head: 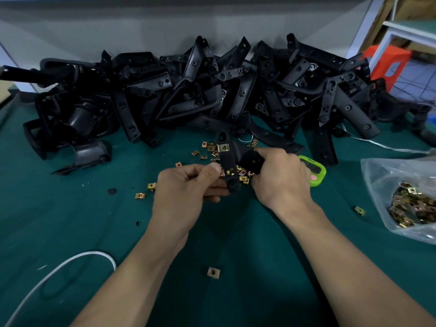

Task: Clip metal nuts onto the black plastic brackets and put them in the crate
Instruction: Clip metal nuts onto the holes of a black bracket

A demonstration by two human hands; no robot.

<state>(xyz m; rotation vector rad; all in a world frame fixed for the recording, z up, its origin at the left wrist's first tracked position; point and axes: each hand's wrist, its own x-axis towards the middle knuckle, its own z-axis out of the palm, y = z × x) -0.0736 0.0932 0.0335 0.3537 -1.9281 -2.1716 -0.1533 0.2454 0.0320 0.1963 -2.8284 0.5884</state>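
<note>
A black plastic bracket is held over the green table between both hands. One brass metal nut sits clipped on its upper arm. My left hand pinches a second nut against the bracket's left edge, thumb on top. My right hand grips the bracket's right arm. Loose metal nuts lie scattered on the table under and around the bracket. No crate shows in this view.
A large heap of black brackets fills the back of the green table. A clear bag of nuts lies at the right, a green timer behind my right hand. A white cable curves at lower left. A single nut lies nearer to me.
</note>
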